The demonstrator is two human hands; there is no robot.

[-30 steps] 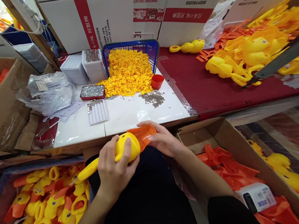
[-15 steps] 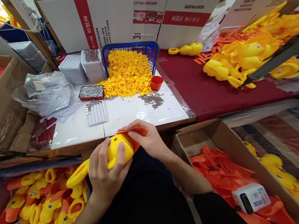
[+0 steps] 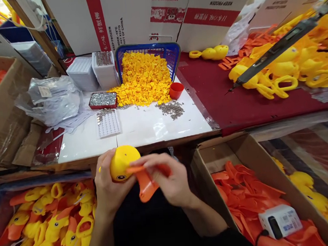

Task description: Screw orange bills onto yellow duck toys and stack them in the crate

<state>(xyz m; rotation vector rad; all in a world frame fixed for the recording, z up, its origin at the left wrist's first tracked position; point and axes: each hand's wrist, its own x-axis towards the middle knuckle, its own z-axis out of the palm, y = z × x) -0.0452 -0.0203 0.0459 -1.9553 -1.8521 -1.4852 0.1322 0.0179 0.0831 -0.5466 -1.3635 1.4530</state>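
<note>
A yellow toy duck body [image 3: 126, 158] with a printed eye is gripped in my left hand [image 3: 109, 186], its rounded head tilted upward. My right hand [image 3: 169, 178] pinches an orange duck bill piece [image 3: 147, 184], which hangs at the right side of the duck's head. One end of the bill meets the head near the eye; whether it is seated there I cannot tell. Both hands are in front of the table edge, above my lap. Much of the duck's lower part is hidden behind my left fingers.
Behind lie a blue basket [image 3: 177, 56] of small yellow parts, a red cup [image 3: 176, 91], scattered screws [image 3: 172, 110], a tray of metal bits [image 3: 103, 100] and a white grid tray [image 3: 108, 124]. Finished-looking ducks [image 3: 56, 224] fill the left bin; a right carton [image 3: 222, 154] holds orange pieces. A dark electric screwdriver [image 3: 273, 52] hangs right.
The duck has turned in my left hand, bringing its rounded head up and its eye toward me. The orange bill has swung downward in my right hand. The screwdriver has shifted up and left.
</note>
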